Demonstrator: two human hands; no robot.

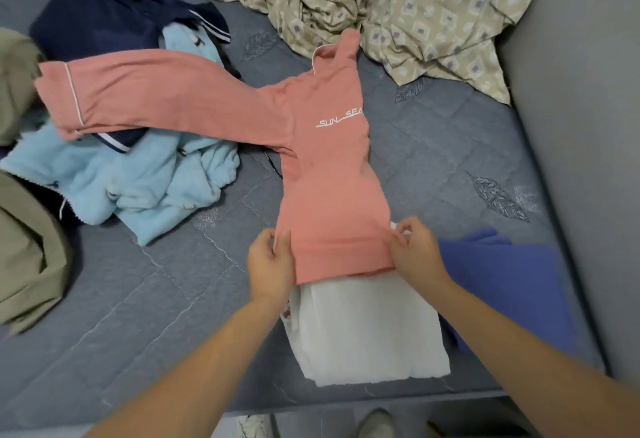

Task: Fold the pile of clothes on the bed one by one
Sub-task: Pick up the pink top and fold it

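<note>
- Centre frame: left hand [270, 266] and right hand [417, 247], fingers curled, are pinching the hem of a salmon-pink long-sleeved top [329, 167], half-folded on the bed [138, 316].
- Lower centre: folded white garment [367, 330] is lying finished.
- Upper left: a pile of light-blue fleece and navy clothes [138, 174] is waiting.

Both bare forearms reach forward from the near edge of the bed. The left hand [270, 264] has its thumb on top and fingers curled under, pinching a cloth hem. The right hand [415, 247] sits just beside it, fingers bent, pinching the same hem's other corner.
</note>
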